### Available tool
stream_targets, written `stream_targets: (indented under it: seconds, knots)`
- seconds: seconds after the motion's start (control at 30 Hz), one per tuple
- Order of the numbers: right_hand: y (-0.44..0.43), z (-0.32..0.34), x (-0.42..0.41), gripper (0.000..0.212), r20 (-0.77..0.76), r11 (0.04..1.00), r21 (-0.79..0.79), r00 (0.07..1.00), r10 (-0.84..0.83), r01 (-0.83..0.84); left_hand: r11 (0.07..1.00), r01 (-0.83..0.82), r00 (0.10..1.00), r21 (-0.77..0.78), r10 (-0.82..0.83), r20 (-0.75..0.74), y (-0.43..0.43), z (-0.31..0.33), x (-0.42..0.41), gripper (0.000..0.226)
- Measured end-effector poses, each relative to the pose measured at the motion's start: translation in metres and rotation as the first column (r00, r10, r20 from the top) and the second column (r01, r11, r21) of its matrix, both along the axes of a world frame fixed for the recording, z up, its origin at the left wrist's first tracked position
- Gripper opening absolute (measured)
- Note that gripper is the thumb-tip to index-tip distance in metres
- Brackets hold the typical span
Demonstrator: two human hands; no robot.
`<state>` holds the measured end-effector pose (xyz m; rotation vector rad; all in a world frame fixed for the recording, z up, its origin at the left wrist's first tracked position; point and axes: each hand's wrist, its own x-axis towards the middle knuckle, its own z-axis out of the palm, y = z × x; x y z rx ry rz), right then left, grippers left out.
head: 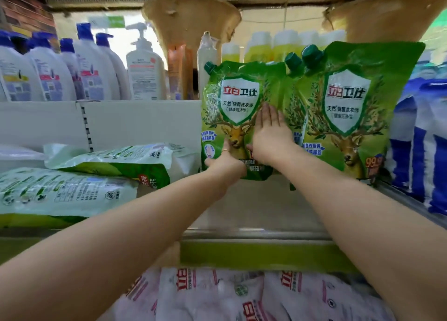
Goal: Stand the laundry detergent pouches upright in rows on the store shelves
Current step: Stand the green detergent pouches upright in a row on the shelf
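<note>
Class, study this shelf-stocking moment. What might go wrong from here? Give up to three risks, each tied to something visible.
1. The green pouch looks soft and is held up by the left hand and the flat right hand; once released, it may slump forward onto the shelf.
2. Pressing sideways may tip the neighbouring pouch standing close beside it.
3. The flat pouches on the left are stacked unevenly and may slide.

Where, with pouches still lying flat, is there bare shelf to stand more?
The shelf floor in front of the upright green pouches is free, bordered by the flat pouches on the left and the blue-and-white bags on the right. The back row is crowded; the left hand and right hand work there.
</note>
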<state>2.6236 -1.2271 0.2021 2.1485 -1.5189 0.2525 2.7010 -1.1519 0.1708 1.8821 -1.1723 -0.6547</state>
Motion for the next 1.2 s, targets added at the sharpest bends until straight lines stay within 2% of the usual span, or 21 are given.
stream_targets:
  seconds: [0.07, 0.17, 0.33, 0.43, 0.53, 0.77, 0.9, 0.97, 1.07, 1.2]
  knots:
    - [0.002, 0.000, -0.001, 0.075, 0.104, 0.992, -0.030, 0.987, 0.126, -0.124, 0.996, -0.032, 0.997, -0.080, 0.026, -0.077, 0.005, 0.004, 0.000, 0.074]
    - [0.018, 0.002, 0.000, 0.061, 0.249, 0.967, -0.111, 0.935, 0.251, -0.230, 0.976, -0.055, 0.996, -0.212, 0.038, -0.083, 0.019, 0.010, 0.006, 0.055]
    - [0.047, 0.013, 0.012, 0.048, 0.228, 0.921, -0.244, 0.905, 0.358, -0.302, 0.907, -0.040, 0.999, -0.420, 0.027, -0.039, 0.053, 0.026, 0.029, 0.025]
    - [0.067, 0.023, 0.034, 0.041, 0.273, 0.893, -0.244, 0.857, 0.438, -0.378, 0.861, -0.076, 0.996, -0.502, 0.087, -0.003, 0.080, 0.034, 0.053, 0.025]
    - [0.092, 0.030, 0.066, 0.039, 0.333, 0.852, -0.247, 0.785, 0.522, -0.462, 0.852, -0.147, 0.987, -0.502, 0.161, -0.016, 0.101, 0.037, 0.088, 0.025]
    - [0.147, 0.031, 0.155, 0.045, 0.390, 0.741, 0.031, 0.691, 0.609, -0.671, 0.853, -0.294, 0.947, -0.431, 0.321, -0.011, 0.146, 0.042, 0.172, 0.033]
    - [0.164, 0.017, 0.200, 0.054, 0.263, 0.708, 0.238, 0.746, 0.611, -0.664, 0.843, -0.329, 0.931, -0.426, 0.364, 0.000, 0.165, 0.042, 0.205, 0.033]
    - [0.165, 0.013, 0.215, 0.050, 0.180, 0.724, 0.262, 0.769, 0.613, -0.639, 0.855, -0.319, 0.940, -0.409, 0.342, -0.019, 0.170, 0.041, 0.216, 0.031]
    - [0.164, 0.010, 0.229, 0.041, 0.106, 0.773, 0.211, 0.800, 0.591, -0.599, 0.873, -0.308, 0.948, -0.378, 0.313, -0.049, 0.172, 0.034, 0.227, 0.025]
    - [0.166, 0.009, 0.235, 0.025, -0.082, 0.801, 0.067, 0.797, 0.599, -0.595, 0.891, -0.279, 0.959, -0.359, 0.278, -0.055, 0.169, 0.029, 0.231, 0.021]
